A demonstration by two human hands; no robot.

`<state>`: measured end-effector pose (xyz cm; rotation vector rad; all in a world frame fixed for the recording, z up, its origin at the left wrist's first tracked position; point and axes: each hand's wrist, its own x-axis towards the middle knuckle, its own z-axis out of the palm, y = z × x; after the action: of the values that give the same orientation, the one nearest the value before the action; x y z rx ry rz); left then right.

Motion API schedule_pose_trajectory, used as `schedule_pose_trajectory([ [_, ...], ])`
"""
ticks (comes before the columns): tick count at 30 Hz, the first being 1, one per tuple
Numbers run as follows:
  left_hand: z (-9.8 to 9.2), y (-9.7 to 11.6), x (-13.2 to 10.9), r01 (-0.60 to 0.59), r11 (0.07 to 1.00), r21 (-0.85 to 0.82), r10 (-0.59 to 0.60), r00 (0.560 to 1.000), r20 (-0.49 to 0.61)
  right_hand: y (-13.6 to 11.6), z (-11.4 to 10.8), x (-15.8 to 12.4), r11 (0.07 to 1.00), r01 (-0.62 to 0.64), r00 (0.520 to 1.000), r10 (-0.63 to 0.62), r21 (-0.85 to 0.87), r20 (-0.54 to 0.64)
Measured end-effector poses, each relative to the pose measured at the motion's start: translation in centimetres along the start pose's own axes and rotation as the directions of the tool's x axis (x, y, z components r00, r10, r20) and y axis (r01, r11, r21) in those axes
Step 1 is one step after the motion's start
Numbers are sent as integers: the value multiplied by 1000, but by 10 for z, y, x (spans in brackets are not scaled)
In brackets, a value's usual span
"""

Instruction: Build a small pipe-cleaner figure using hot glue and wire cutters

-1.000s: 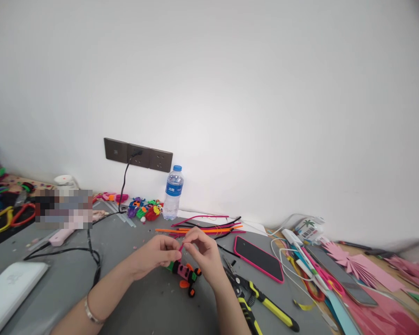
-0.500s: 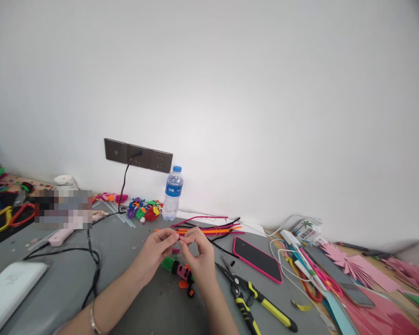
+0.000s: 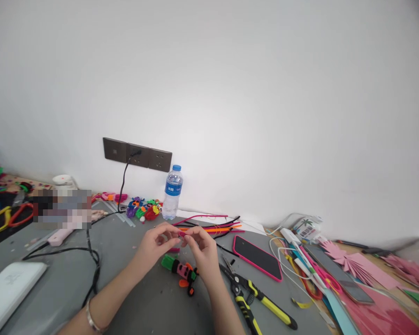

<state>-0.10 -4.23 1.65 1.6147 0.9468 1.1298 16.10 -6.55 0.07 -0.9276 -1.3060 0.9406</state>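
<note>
My left hand [image 3: 158,244] and my right hand [image 3: 201,249] meet above the grey table, fingertips pinched on a small magenta piece of pipe cleaner [image 3: 182,234] between them. Much of that piece is covered by the fingers. Just below lies a small pipe-cleaner figure [image 3: 183,270] in green, black, pink and orange, touched by neither hand. Behind my fingers a bundle of orange, magenta and black pipe cleaners [image 3: 226,229] rests on the table. A short magenta piece [image 3: 173,250] lies under my left fingers.
Yellow-and-black pliers [image 3: 246,295] lie right of my right forearm, with a pink-cased phone [image 3: 257,258] beyond. A water bottle [image 3: 172,193] stands by the wall near colourful pipe-cleaner figures [image 3: 145,209]. Black cables [image 3: 96,260] and a white power bank [image 3: 14,293] are at left; papers [image 3: 380,307] at right.
My right hand has turned and its fingers have shifted on the magenta piece. My left fingers have spread and risen slightly; more of the magenta piece and the figure below shows.
</note>
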Motion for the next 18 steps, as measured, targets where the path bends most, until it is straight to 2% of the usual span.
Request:
schedule_pose_trajectory([
  [3, 0, -4, -1, -150, 980, 128, 151, 988, -5, -1, -2, 2, 997, -62, 995, 57, 52, 82],
  [6, 1, -5, -2, -229, 952, 203, 232, 973, 9, -2, -2, 2, 987, -123, 985, 108, 104, 138],
  [9, 1, -4, -2, -220, 949, 227, 219, 975, 29, -4, -2, 2, 984, -126, 985, 108, 127, 136],
  [14, 1, -3, -1, -136, 973, 187, 138, 990, 1, -6, -3, 2, 997, -64, 993, 61, 31, 100],
  [18, 1, -5, -2, -150, 974, 170, 157, 987, -29, -8, -3, 1, 999, -24, 995, 27, -33, 96],
])
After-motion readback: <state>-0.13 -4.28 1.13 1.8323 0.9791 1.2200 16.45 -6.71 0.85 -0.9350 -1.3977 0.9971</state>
